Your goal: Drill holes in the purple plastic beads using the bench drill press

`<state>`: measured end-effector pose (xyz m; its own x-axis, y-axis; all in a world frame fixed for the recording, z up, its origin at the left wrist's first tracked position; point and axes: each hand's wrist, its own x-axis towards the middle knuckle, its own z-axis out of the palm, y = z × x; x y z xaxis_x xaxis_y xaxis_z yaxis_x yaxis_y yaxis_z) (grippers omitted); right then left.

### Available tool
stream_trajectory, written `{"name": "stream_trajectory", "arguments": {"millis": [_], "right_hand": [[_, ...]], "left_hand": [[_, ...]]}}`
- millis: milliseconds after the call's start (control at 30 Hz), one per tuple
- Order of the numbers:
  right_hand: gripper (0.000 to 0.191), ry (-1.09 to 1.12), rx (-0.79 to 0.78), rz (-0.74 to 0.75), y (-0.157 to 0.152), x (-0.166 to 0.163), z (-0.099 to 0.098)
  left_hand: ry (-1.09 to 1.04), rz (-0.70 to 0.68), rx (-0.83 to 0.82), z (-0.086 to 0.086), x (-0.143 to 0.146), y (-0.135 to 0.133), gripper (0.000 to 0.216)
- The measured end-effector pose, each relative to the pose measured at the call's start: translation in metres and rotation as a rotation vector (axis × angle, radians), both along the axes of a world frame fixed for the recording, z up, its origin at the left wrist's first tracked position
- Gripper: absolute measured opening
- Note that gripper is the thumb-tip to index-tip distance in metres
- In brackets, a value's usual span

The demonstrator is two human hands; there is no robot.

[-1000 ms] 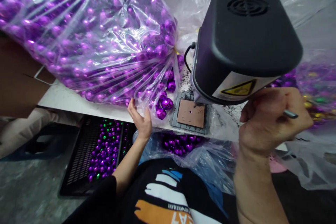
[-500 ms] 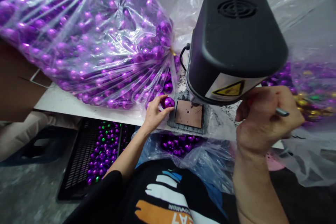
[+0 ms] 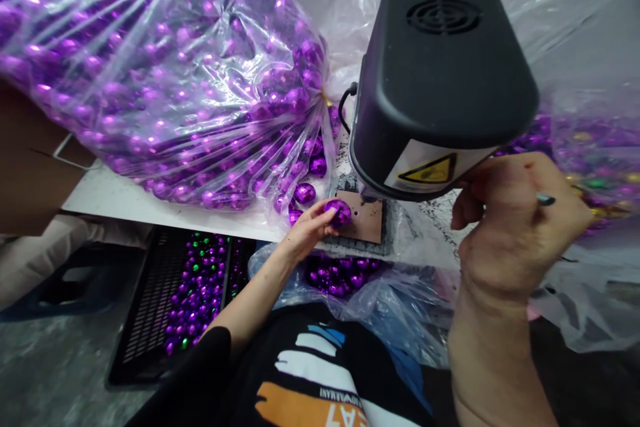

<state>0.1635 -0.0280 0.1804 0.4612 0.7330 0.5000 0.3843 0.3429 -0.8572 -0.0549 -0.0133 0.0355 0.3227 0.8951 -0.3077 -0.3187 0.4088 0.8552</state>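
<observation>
My left hand [image 3: 309,232] pinches a shiny purple ball [image 3: 339,212] and holds it on the brown plate [image 3: 369,221] under the black machine head [image 3: 440,87]. My right hand [image 3: 515,223] is closed in a fist around a metal lever [image 3: 545,199] at the machine's right side. A big clear bag of purple balls [image 3: 165,80] lies on the white table [image 3: 125,200] to the left, its open mouth spilling a few loose balls [image 3: 304,193] next to my left hand.
Below the table edge a black crate [image 3: 165,307] holds purple and green balls. A plastic bag [image 3: 350,280] with more purple balls hangs in front of my lap. More bagged balls [image 3: 590,147] lie at the right. A brown cardboard box [image 3: 25,167] stands at far left.
My left hand picked a purple ball from the bag's mouth and carried it right onto the brown plate under the machine. My right fist stayed on the lever.
</observation>
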Motion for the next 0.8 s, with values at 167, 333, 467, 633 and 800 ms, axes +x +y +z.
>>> {"name": "stream_trajectory", "arguments": {"millis": [167,333,467,633,800], "right_hand": [[0.037,0.015,0.004,0.017,0.002,-0.001,0.003],[0.032,0.076,-0.036,0.029,-0.001,-0.002,0.009],[0.03,0.089,-0.037,0.016,-0.003,-0.001,0.01],[0.032,0.062,-0.013,0.017,-0.001,-0.001,0.008],[0.036,0.038,-0.008,0.025,-0.001,0.0,0.006]], "left_hand": [[0.619,0.063,0.404,-0.007,0.007,-0.001,0.063],[0.797,0.017,0.711,-0.013,0.023,0.004,0.053],[0.862,0.073,0.879,-0.019,0.037,0.007,0.051],[0.905,0.139,0.932,-0.033,0.047,0.008,0.057],[0.875,0.135,0.955,-0.039,0.051,0.012,0.055]]}}
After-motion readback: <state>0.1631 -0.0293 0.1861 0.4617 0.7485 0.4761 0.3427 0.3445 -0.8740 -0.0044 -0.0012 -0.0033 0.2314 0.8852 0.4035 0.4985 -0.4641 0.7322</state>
